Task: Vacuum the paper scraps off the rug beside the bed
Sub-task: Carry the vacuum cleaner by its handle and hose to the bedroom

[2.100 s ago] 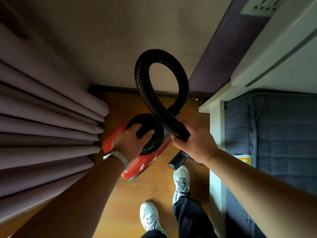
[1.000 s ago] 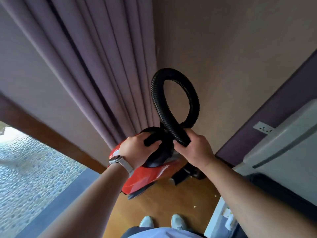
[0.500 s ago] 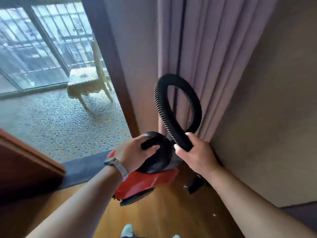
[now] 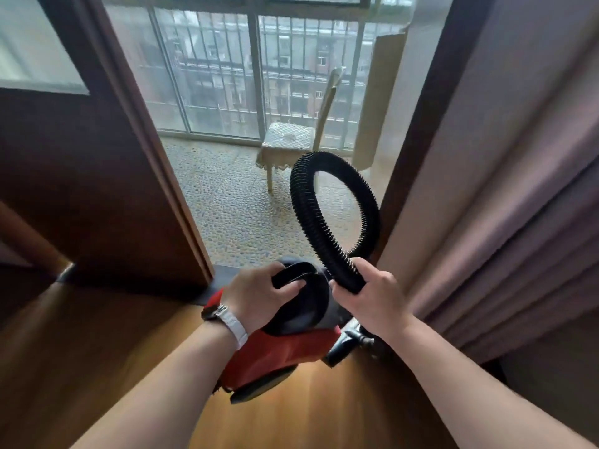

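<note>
Two hands carry the red vacuum cleaner (image 4: 269, 361), and the view has swung left since half a second ago. The curtain (image 4: 518, 222) that stood behind the looped hose (image 4: 311, 218) now hangs off to the right, and the loop frames the balcony's pebbled floor (image 4: 227, 205) instead. The left hand (image 4: 259, 296), watch (image 4: 227, 319) at the wrist, curls round the black handle (image 4: 291, 277) on top. The right hand (image 4: 372, 296) clenches the hose near its base. The vacuum cleaner hangs clear above the wooden floor (image 4: 97, 351), just before the open doorway. Out on the balcony, a covered chair (image 4: 288, 140) stands by the barred windows (image 4: 227, 59).
</note>
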Tool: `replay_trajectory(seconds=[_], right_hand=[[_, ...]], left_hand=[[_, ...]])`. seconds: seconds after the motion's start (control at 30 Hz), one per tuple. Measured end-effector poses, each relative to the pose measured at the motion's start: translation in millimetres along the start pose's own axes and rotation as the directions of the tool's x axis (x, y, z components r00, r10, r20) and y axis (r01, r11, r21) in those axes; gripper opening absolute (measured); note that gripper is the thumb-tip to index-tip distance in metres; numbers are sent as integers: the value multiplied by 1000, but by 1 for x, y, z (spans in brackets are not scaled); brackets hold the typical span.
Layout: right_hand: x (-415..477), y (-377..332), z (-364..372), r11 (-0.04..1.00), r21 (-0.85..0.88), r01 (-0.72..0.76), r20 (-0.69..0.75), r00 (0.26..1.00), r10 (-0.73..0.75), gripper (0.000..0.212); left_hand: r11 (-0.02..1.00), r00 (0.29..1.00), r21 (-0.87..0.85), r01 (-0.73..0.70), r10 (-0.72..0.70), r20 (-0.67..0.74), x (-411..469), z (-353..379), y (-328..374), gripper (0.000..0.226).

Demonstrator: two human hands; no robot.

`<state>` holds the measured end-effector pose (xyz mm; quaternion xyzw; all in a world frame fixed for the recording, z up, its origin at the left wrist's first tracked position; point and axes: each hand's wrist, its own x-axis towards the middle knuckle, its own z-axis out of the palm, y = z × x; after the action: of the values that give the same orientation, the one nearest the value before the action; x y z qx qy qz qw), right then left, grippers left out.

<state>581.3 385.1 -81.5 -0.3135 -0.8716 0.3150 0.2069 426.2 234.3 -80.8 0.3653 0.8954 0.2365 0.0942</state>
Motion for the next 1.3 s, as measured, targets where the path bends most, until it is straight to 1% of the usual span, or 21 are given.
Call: replay_trajectory(seconds=[0.13,0.23,0.3,0.4,0.5,0.6,0.73,0.8,0.87,0.9,0.97,1.03,1.1,1.13,1.2,1.23,1.3], right_hand=[[22,-71,65,998,48,28,55,998,-30,17],[31,-117,107,997,52,56,89,994,-60,18],[35,-146,132,994,65,88,123,988,-96,19],[41,-188,167,986,101,135,218,964,-154,19],[50,-224,204,968,149,202,271,933,-236,13],[54,-262,244,942,210,262,349,880,-322,12],[60,-300,303,909,289,300,426,810,-403,16],[66,-317,330,891,318,324,469,763,-445,17],[75,-337,358,872,345,347,505,714,-484,16],[78,-342,365,870,353,343,523,699,-488,15],[95,-366,404,851,409,329,558,648,-519,16],[104,-383,424,837,442,322,571,618,-540,24],[120,-411,456,811,482,332,580,573,-579,32],[127,-424,470,803,486,346,586,553,-592,31],[138,-454,494,774,513,372,589,503,-632,23],[143,-470,505,754,527,392,586,475,-657,21],[152,-502,526,702,566,431,572,408,-712,19]], left_hand=[[999,997,6,47,-46,-63,-2,-50,-72,48],[994,985,-15,107,-108,-135,-10,-81,-124,47],[987,969,-20,161,-162,-186,-17,-98,-158,46],[967,936,-48,249,-253,-243,-30,-125,-202,44],[943,897,-75,324,-331,-293,-45,-149,-242,42],[904,845,-109,413,-425,-325,-63,-165,-281,40],[839,768,-110,533,-534,-353,-80,-181,-334,45],[810,728,-166,562,-580,-365,-83,-185,-359,50],[773,672,-232,590,-630,-391,-85,-192,-385,55],[763,660,-245,598,-642,-390,-86,-193,-390,54],[708,594,-304,637,-703,-392,-82,-201,-421,49],[699,569,-330,634,-711,-413,-82,-209,-437,51],[666,516,-349,660,-739,-434,-77,-222,-462,53],[645,490,-349,680,-754,-438,-75,-230,-472,51],[602,432,-337,724,-776,-459,-71,-251,-492,45],[581,397,-332,743,-782,-481,-69,-261,-504,45],[556,336,-353,753,-785,-520,-68,-277,-523,54]])
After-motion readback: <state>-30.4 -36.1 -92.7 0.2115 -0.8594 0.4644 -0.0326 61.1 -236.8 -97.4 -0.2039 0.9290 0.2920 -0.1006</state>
